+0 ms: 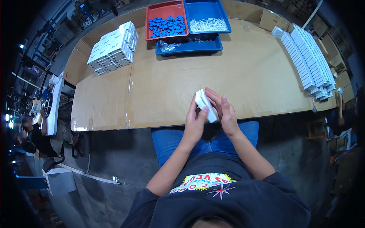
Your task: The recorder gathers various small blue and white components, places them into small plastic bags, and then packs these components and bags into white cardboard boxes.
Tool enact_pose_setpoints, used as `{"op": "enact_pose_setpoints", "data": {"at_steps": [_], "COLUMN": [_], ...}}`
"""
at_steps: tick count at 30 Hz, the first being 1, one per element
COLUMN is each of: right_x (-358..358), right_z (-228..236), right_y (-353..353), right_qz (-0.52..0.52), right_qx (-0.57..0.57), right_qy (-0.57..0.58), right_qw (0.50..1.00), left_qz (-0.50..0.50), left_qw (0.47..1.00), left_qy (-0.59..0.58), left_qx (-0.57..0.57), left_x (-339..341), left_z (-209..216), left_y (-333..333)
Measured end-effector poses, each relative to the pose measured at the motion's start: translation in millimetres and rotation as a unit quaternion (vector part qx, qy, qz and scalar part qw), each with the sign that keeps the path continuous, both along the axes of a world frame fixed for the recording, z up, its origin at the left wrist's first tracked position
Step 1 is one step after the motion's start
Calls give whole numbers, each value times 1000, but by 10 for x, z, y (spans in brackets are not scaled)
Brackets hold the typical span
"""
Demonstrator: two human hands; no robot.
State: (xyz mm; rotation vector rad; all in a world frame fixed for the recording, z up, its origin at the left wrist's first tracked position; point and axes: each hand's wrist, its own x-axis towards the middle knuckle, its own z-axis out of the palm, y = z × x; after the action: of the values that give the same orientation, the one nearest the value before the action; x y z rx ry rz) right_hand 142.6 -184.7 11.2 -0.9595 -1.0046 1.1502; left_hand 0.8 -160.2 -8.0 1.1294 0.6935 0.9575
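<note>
A small white box [205,105] is held over the near edge of the table, tilted, between the thumb and fingers of my left hand [196,121]. My right hand [227,116] is cupped along the box's right side. Its fingers are stretched toward the box's far end and its thumb points up, apart from the box. I cannot tell how firmly the right fingertips touch it. Part of the box is hidden behind the left thumb.
At the far side stand a red tray [167,5] of blue plastic pieces, a blue tray [207,8] of white pieces and a lower blue tray [190,48]. White boxes [114,47] are stacked left; long rows of boxes [308,60] line the right. Another person [49,131] sits far left.
</note>
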Motion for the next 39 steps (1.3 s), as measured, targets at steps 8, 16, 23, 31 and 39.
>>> {"op": "enact_pose_setpoints", "data": {"at_steps": [8,16,23,31,39], "right_x": [141,159,111,-52,-107], "right_z": [23,-165,-330,-354,-396], "right_y": [-184,-34,3,126,243], "right_qz": [12,-20,-72,-102,-109], "right_qx": [153,228,248,297,277], "right_qy": [-380,-403,-406,-441,-463], "right_qw": [912,886,877,841,835], "left_qz": [59,110,163,205,237], "left_qw": [991,994,984,975,966], "left_qy": [-69,-1,75,26,-5], "left_qx": [-97,-19,0,-85,-99], "left_x": [15,156,288,192,261], "left_z": [66,-15,127,115,20], "left_y": [44,-12,-54,-18,178]}}
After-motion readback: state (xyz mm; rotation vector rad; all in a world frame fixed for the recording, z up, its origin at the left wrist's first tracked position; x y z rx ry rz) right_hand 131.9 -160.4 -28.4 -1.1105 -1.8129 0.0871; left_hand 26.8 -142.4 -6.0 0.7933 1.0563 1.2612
